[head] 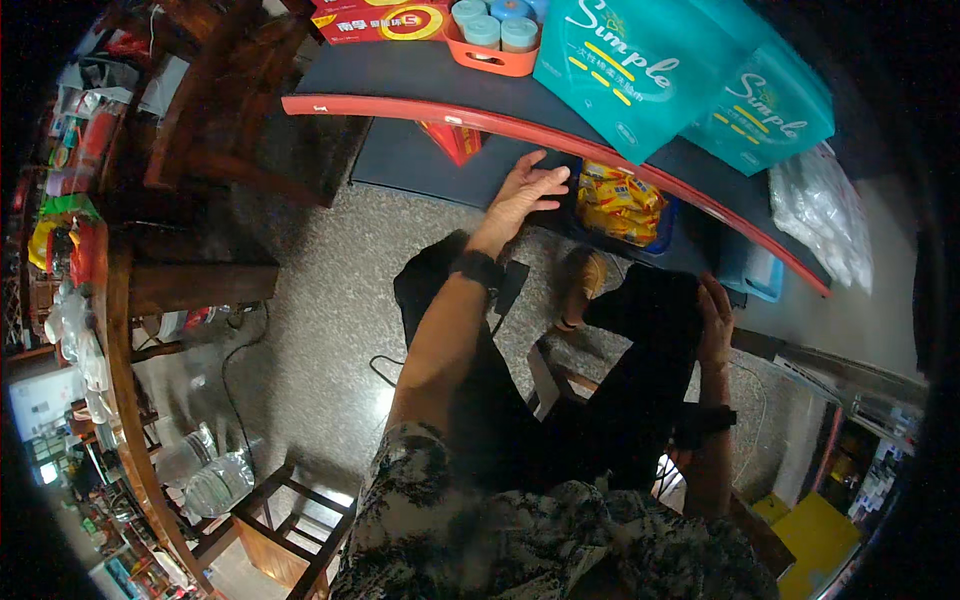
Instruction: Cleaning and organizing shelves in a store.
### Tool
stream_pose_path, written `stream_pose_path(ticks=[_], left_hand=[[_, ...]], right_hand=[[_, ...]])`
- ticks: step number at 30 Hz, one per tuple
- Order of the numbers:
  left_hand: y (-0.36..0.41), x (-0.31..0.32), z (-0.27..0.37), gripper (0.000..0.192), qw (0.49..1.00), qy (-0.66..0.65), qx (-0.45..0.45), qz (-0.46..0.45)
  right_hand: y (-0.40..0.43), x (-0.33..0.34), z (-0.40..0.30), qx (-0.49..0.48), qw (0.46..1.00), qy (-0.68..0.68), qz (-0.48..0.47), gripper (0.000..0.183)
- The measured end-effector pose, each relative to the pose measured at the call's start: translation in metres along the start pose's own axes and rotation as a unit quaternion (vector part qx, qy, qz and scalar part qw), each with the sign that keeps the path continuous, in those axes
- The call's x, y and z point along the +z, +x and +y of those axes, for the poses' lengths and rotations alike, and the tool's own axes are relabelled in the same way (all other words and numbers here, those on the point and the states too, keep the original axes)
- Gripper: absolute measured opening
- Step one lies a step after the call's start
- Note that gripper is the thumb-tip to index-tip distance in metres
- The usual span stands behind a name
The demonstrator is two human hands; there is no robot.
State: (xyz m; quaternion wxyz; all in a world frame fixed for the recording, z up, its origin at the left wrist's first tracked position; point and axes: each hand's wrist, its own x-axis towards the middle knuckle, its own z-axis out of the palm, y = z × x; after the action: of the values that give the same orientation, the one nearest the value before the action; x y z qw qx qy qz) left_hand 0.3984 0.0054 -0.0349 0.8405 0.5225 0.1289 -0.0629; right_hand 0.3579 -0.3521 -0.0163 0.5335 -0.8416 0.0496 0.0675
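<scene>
My left hand reaches forward with its fingers spread, holding nothing, just under the red front edge of a dark shelf. Right of its fingertips, on the lower shelf, a blue basket holds several yellow packets with printed wrappers. A red package pokes out from beneath the upper shelf, left of that hand. Against the outer side of my right knee lies my right hand, with no object visible in it. Part of its palm side is hidden.
On the upper shelf stand red boxes, an orange basket of lidded containers, teal Simple packs and clear plastic bags. A light-blue bin sits below. Wooden furniture, large clear bottles and a stool are left.
</scene>
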Motion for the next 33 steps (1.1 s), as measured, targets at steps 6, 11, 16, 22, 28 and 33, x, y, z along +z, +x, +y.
stream_pose_path(ticks=[6,11,16,22,28,33], left_hand=[[0.002,-0.015,0.002,0.032,0.998,0.013,-0.005,0.054],[0.007,0.018,0.002,0.033,0.999,0.011,-0.005,-0.051],[0.013,0.049,-0.003,0.037,0.996,-0.012,0.024,-0.090],[0.022,0.056,-0.006,0.041,0.993,0.009,0.011,-0.117],[0.024,0.060,-0.004,0.037,0.992,0.002,-0.007,-0.122],[0.024,0.069,0.001,0.034,0.991,0.034,-0.005,-0.131]], right_hand=[[-0.011,0.039,-0.021,-0.089,0.996,0.018,0.020,0.019],[-0.005,0.057,-0.028,-0.145,0.979,-0.128,0.058,0.012],[-0.008,0.074,-0.041,-0.180,0.961,-0.205,0.050,0.014],[0.036,0.102,-0.093,-0.265,0.938,-0.157,0.162,0.042],[0.102,0.133,-0.141,-0.257,0.923,-0.199,0.207,0.085],[0.117,0.123,-0.139,-0.249,0.942,-0.181,0.133,0.095]])
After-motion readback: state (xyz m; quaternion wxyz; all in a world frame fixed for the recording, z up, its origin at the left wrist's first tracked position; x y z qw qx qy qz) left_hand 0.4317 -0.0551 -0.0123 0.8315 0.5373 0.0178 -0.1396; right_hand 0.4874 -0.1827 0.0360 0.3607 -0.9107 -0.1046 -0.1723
